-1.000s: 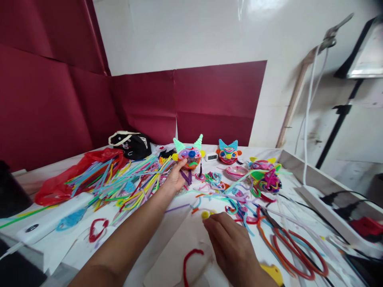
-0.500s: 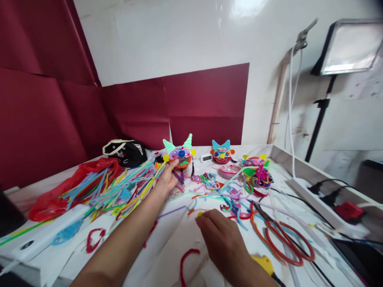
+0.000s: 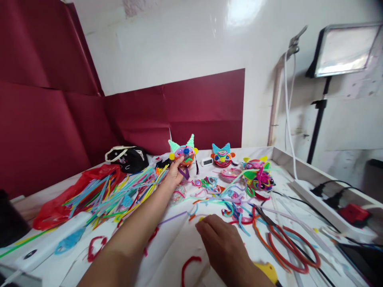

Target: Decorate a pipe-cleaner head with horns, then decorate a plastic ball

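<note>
My left hand (image 3: 175, 172) reaches out over the table, its fingers closed round a pipe-cleaner animal head (image 3: 185, 154) with pale green pointed ears, a blue nose and yellow side balls. A dark tassel dangles at its right side, and a purple strip shows below it. Nearer to me, my right hand (image 3: 220, 237) is low over the white table with curled fingers. A small yellow piece shows by its fingertips, and whatever they may pinch is hidden. A red pipe-cleaner piece (image 3: 189, 268) lies to its left.
At the back stands a blue-eared head (image 3: 222, 155) beside a small white timer (image 3: 206, 162). Loose pipe cleaners (image 3: 131, 187) spread leftward from a red bag (image 3: 54, 203). Red-handled scissors (image 3: 289, 243), a yellow-handled tool (image 3: 267, 272) and a power strip (image 3: 332, 213) are on the right.
My left hand has shifted slightly to the right with the animal head, towards the blue-eared one. My right hand keeps its curled pose in nearly the same place. The view has tilted a little.
</note>
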Action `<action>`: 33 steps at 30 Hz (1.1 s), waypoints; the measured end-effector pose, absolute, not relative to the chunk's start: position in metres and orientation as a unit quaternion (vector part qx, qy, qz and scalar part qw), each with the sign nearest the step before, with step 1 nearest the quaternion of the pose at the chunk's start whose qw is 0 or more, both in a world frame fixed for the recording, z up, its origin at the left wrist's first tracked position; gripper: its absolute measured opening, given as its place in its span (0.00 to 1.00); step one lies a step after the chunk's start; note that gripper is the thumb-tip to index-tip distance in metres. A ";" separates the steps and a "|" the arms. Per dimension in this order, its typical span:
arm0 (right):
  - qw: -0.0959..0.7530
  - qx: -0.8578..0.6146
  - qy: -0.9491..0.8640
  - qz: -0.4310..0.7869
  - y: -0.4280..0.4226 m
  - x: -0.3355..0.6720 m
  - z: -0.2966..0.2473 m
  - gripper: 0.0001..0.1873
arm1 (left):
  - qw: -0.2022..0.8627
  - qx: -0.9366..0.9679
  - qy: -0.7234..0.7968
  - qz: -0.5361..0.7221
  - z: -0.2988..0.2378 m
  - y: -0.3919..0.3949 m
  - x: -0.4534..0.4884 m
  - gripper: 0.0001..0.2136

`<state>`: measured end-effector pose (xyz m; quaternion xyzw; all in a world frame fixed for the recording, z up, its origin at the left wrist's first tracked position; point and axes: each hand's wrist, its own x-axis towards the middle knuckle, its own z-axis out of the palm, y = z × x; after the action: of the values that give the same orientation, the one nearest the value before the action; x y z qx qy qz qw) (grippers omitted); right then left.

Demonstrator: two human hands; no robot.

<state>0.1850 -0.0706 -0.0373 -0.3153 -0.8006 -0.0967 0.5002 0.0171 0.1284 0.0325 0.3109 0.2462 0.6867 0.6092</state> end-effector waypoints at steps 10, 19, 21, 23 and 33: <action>0.502 -0.314 -0.797 -0.113 -0.068 0.184 -0.037 0.13 | 0.604 0.308 0.270 0.684 0.020 0.161 0.025 0.12; 0.496 -0.319 -0.800 -0.110 -0.069 0.184 -0.036 0.13 | 0.595 0.317 0.281 0.683 0.012 0.179 0.031 0.17; 0.494 -0.320 -0.801 -0.113 -0.069 0.184 -0.035 0.13 | 0.595 0.325 0.277 0.681 0.011 0.182 0.033 0.17; 0.493 -0.319 -0.802 -0.113 -0.069 0.184 -0.036 0.13 | 0.595 0.333 0.274 0.679 0.009 0.185 0.035 0.17; 0.479 -0.316 -0.811 -0.115 -0.067 0.183 -0.035 0.13 | 0.600 0.360 0.257 0.667 0.001 0.203 0.047 0.17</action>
<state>0.1832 -0.0667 -0.0354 -0.3156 -0.8110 -0.1151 0.4791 0.0470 0.2034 0.0007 0.3601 0.2572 0.6667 0.5997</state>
